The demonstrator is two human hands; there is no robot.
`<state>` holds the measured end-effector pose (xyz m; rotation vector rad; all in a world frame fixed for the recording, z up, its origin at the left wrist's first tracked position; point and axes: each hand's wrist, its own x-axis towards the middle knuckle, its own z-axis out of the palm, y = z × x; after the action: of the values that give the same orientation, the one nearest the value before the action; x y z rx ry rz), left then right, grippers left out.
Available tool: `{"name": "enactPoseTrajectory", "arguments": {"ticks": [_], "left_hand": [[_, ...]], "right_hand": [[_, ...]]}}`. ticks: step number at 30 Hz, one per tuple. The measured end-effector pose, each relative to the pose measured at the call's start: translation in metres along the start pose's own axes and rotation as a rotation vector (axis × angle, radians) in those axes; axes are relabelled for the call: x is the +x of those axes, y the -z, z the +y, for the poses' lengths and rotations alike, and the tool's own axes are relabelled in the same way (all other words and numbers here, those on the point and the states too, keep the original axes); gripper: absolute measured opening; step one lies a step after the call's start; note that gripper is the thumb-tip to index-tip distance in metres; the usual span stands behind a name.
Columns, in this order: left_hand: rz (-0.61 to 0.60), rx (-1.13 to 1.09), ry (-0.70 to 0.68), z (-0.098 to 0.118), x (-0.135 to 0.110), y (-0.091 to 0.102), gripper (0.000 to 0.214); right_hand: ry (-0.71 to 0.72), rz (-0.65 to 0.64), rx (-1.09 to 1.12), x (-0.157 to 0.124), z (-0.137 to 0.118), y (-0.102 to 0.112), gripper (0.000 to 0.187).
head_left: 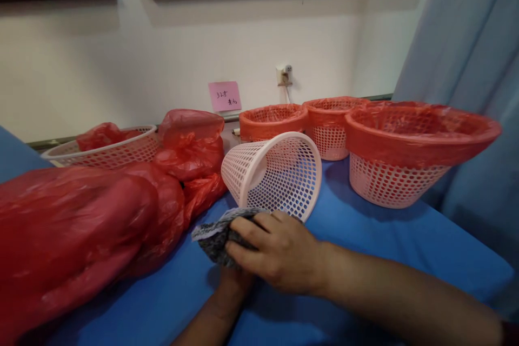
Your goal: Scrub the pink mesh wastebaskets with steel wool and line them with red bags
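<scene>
My right hand (275, 248) reaches across from the right and its fingers are closed on a grey patterned cloth (214, 235) just above the blue table (405, 238). My left hand (235, 278) lies under the right hand; only the wrist and forearm show, and its fingers are hidden. Right behind the cloth a pink mesh basket (275, 173) lies on its side with its opening facing right and toward me.
A heap of red plastic bags (101, 216) covers the left of the table. A basket (105, 148) with a red bag in it sits at back left. Three upright baskets lined with red bags (405, 146) stand at back right. A blue curtain (466, 65) hangs on the right.
</scene>
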<state>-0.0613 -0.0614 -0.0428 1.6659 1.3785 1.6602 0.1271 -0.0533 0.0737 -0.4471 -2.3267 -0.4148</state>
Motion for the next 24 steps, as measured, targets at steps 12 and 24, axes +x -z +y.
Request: {"name": "enactPoseTrajectory", "arguments": {"ticks": [12,24], "left_hand": [[-0.071,-0.111,0.004,0.020,0.001,-0.005,0.045],[-0.048,-0.194,0.057,0.018,0.007,-0.010,0.047]], "right_hand": [[-1.255,0.438,0.425,-0.039,0.161,0.003,0.054],[-1.527,-0.035,1.490,-0.089,0.025,-0.052,0.030]]}}
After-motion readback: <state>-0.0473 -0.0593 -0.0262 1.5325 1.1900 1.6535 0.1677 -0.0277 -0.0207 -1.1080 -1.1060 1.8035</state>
